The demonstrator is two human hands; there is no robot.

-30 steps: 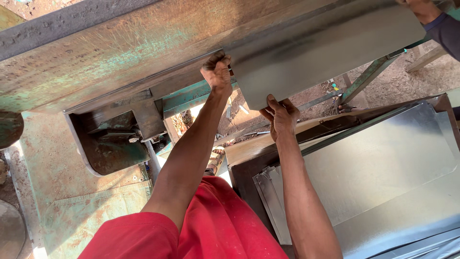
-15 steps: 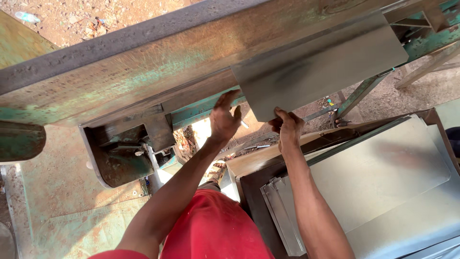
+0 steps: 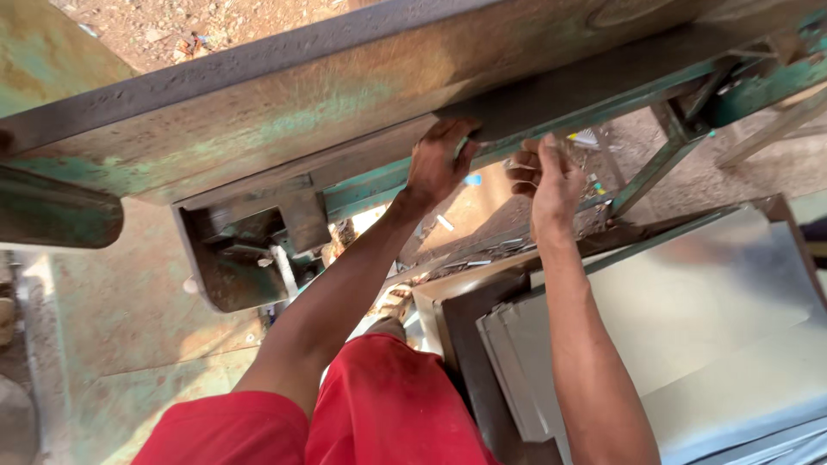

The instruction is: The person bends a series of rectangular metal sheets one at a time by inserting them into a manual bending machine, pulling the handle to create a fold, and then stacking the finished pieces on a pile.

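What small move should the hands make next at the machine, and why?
Probably ease the metal sheet a little deeper under the machine's green beam: the left hand and right hand both grip its near edge, which still shows.

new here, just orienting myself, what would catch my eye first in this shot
First, the big worn green machine spanning the top, with the left hand and right hand reaching up to the metal sheet at its underside. Next, the stack of shiny metal sheets lower right and the red shorts at the bottom.

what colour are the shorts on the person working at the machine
Red, plain with no pattern. The shorts show best in the head view, low in the frame between the two arms.
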